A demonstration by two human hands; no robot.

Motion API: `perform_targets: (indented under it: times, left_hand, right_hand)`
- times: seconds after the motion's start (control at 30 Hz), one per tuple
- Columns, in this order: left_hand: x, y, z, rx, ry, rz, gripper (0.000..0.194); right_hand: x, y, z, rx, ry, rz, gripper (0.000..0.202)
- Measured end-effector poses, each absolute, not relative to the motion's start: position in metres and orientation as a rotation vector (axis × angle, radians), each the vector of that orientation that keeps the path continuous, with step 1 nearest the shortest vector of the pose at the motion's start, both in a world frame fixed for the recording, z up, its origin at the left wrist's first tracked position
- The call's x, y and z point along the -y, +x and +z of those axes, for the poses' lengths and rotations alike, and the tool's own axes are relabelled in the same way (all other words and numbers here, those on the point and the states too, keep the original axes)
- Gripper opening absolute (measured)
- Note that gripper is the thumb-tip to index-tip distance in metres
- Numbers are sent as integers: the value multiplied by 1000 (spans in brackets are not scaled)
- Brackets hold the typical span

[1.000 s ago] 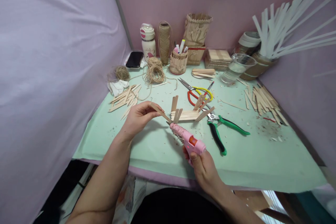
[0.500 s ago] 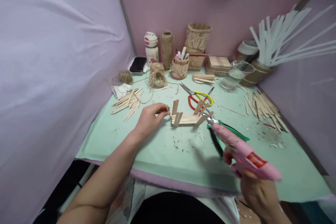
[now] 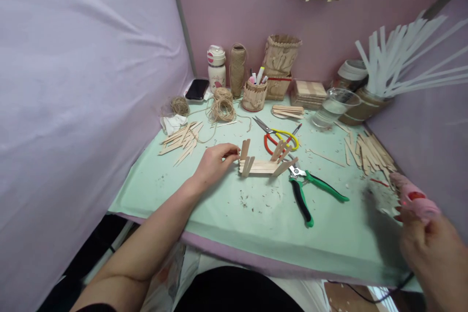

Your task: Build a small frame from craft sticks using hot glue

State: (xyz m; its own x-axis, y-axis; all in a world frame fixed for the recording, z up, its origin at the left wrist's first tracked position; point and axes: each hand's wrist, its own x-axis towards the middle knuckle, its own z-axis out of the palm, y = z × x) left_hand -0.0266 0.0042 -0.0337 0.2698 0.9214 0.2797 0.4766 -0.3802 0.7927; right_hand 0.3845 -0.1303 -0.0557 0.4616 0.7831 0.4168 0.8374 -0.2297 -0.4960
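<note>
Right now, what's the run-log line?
left hand: at left end of stick frame | right hand: holding pink glue gun | pliers: on table

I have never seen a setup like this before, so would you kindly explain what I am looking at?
There is no machine here, just one person's two bare hands, seen from a camera worn on the head that looks forward and down. The right hand holds a pink glue gun out at the right side of the table. The left hand is at the left end of a small stick frame; exactly what it pinches there is hard to see. Just right of the frame lie scissors and green-handled cutters. Loose wooden sticks lie in piles on both sides, and coiled twine and a clear cup are farther back.
</note>
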Motion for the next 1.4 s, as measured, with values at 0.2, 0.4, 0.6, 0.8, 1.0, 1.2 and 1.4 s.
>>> perform_targets:
  times: [0.2, 0.4, 0.6, 0.8, 1.0, 1.2, 1.4]
  left_hand:
    - [-2, -24, -33, -1292, 1984, 995, 7]
    - [-3, -24, -35, -1272, 1938, 1017, 5]
    - [-3, -23, -35, -1283, 1926, 996, 6]
    - [-3, -24, -35, -1283, 1920, 989, 7]
    - [-5, -26, -38, -1280, 1901, 960, 8]
    - [-6, -29, -42, -1294, 1897, 856, 6]
    - [-4, -29, -44, -1296, 1930, 769, 15]
  right_hand:
    - [123, 395, -66, 1527, -2466, -201, 49]
    - [120, 388, -72, 1798, -2624, -410, 66]
    - [124, 389, -57, 1810, -2615, -368, 67]
    - [104, 348, -24, 1861, -2138, -207, 68]
    - [59, 290, -20, 1977, -1781, 211, 56]
    - [24, 264, -21, 2080, -1773, 611, 43]
    - [17, 253, -28, 2135, -1633, 808, 27]
